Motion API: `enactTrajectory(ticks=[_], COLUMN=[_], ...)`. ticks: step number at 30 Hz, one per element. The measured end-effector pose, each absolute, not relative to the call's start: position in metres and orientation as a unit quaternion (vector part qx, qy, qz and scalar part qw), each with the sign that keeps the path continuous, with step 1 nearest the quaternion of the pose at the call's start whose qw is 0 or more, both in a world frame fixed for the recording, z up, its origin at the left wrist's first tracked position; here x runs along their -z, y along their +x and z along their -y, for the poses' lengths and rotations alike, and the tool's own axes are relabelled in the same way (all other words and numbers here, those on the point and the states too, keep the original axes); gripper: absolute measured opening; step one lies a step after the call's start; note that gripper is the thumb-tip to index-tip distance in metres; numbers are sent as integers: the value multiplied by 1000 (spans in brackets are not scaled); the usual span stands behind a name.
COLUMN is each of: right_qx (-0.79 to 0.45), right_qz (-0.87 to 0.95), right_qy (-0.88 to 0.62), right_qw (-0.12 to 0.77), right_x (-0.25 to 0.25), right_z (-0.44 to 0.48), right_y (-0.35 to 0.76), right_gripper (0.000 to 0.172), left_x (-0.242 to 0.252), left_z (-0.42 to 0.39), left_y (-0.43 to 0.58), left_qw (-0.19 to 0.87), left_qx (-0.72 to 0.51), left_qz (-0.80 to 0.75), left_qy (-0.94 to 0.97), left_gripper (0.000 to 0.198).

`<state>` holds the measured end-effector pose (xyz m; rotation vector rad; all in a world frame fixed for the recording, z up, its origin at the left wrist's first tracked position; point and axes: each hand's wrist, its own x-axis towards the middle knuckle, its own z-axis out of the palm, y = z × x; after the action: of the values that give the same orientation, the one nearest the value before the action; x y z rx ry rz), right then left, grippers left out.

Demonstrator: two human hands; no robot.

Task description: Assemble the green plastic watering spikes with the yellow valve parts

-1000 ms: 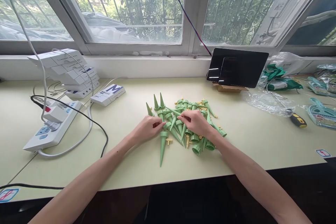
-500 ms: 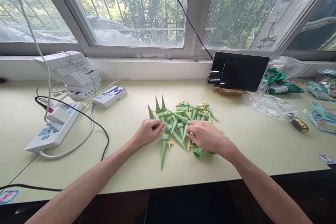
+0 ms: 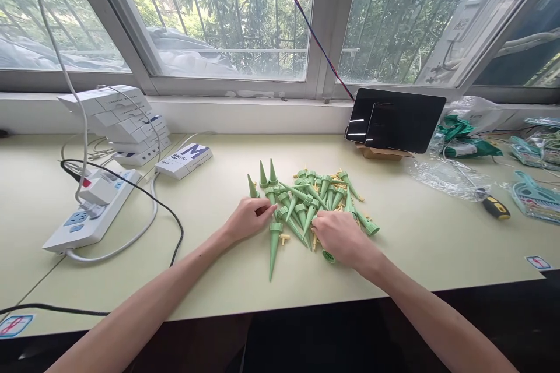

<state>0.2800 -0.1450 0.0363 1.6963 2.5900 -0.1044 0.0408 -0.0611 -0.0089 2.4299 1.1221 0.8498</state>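
Spikes [image 3: 311,204], grn, btwn & beyond L hand [image 3: 248,219] & R hand [image 3: 342,236]

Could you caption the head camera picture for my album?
Left hand and right hand at a heap of green spikes on a table by windows.

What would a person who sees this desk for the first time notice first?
Probably the heap of green spikes in the middle of the desk, with the left hand at its left edge and the right hand over its near right part. Next might come the dark screen propped at the back right, and the stack of white boxes at the back left.
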Motion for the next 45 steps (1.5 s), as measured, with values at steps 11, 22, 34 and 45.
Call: enactTrajectory(ticks=[11, 22, 34, 45], right_qx=[36, 24, 77, 137], right_qz=[-836, -842, -861, -807], right_qy=[545, 539, 408, 397], right_qw=[55, -7, -295, -414], right_x=[-38, -60, -53, -17], right_z=[140, 137, 108, 99], right_y=[272, 285, 275, 277], right_gripper=[24, 25, 17, 11], left_x=[8, 2, -2, -6], left_z=[63, 66, 74, 79], left_y=[41, 40, 34, 39], left_qw=[163, 174, 220, 197], left_qx=[-299, -318, -263, -236], left_qz=[-378, -371, -294, -282], left_qy=[861, 855, 892, 909], left_gripper=[42, 45, 32, 34])
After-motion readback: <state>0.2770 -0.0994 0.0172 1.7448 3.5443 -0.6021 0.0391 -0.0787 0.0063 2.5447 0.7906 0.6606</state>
